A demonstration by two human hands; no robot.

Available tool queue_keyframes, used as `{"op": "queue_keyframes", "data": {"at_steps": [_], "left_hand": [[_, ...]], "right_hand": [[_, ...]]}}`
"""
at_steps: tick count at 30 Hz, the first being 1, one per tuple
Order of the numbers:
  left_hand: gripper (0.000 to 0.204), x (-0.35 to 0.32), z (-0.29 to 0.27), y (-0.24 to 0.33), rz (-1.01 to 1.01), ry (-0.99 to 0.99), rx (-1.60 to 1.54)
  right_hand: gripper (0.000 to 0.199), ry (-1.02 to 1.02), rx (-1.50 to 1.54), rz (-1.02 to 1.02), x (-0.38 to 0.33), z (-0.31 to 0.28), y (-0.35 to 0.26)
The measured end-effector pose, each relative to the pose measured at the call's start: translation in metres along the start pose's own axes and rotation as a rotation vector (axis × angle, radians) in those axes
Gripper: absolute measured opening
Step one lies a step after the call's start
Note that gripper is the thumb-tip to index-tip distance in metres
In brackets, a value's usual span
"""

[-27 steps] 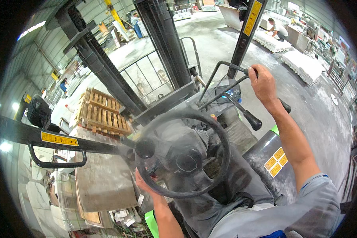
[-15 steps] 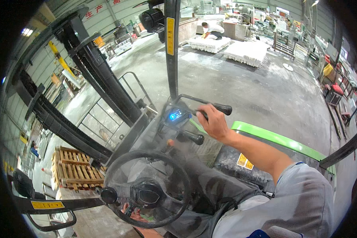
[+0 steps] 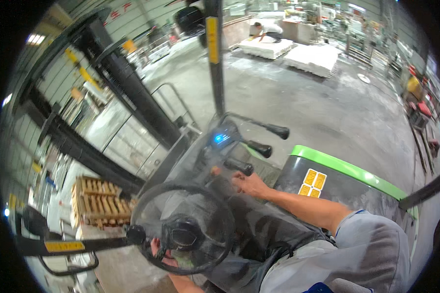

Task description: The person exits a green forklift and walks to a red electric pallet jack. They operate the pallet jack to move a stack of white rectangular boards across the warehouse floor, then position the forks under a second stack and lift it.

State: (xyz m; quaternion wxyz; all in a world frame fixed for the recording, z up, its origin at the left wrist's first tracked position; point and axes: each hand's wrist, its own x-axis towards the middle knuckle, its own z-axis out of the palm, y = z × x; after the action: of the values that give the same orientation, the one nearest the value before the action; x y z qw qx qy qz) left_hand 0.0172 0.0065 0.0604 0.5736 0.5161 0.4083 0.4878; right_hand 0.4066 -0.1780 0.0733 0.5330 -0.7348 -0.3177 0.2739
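Yellow labels (image 3: pixel 313 183), print blurred, on dark cover (image 3: pixel 346 187) near the right hand (image 3: pixel 250 185)

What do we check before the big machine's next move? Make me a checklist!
1. Screen lit: ok, it glows blue.
2. Left hand gripping the wheel: cannot tell; it shows behind the rim.
3. Right hand on a lever: cannot tell; it is close by the nearest knob.
4. Crouching person well away: seems ok, across the floor at a white stack.
5. Pallets clear of the mast: cannot tell; they meet in this view.
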Motion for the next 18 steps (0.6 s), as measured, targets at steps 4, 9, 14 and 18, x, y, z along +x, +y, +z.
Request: {"op": "queue_keyframes", "data": {"at_steps": [4, 9, 14, 18], "left_hand": [[0.041, -0.024, 0.041, 0.036, 0.175, -0.229, -0.168], [0.037, -0.017, 0.039, 0.029, 0.03, -0.003, -0.136], [0.034, -0.019, 0.013, 0.002, -0.008, 0.135, -0.049], [0.032, -0.025, -0.005, -0.019, -0.048, 0.224, 0.027]], "right_hand": [[0.035, -0.181, 0.101, -0.051, 0.019, 0.05, 0.0], [0.034, -0.371, 0.385, -0.035, 0.03, 0.098, 0.002], [0.037, -0.537, 0.654, 0.212, 0.038, 0.124, -0.038], [0.039, -0.522, 0.645, 0.223, 0.069, 0.144, -0.026]]}}
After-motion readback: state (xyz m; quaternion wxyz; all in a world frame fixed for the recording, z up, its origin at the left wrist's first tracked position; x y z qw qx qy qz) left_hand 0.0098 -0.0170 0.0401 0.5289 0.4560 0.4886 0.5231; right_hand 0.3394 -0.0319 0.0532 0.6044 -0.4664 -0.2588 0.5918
